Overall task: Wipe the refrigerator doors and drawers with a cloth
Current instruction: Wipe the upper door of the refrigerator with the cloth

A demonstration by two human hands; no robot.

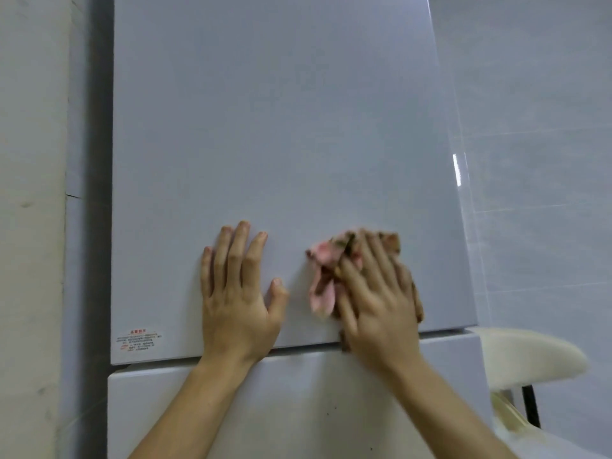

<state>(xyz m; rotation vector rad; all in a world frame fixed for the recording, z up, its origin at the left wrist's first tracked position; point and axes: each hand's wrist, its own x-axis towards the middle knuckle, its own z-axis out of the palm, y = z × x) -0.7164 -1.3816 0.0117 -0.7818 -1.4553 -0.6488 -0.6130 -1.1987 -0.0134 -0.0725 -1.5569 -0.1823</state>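
A tall pale grey refrigerator door (271,127) fills the view, with a white drawer front (298,409) below it. My left hand (236,293) lies flat on the lower part of the door, fingers straight and spread. My right hand (374,293) presses a crumpled pink and brown cloth (323,279) against the door near its lower right corner, fingers stretched over it. The right hand and cloth are blurred.
A small red-printed sticker (139,341) sits at the door's lower left corner. A rough wall (29,226) stands close on the left. Glossy tiled wall (536,160) is on the right. A cream chair seat (526,356) with a black leg juts in at lower right.
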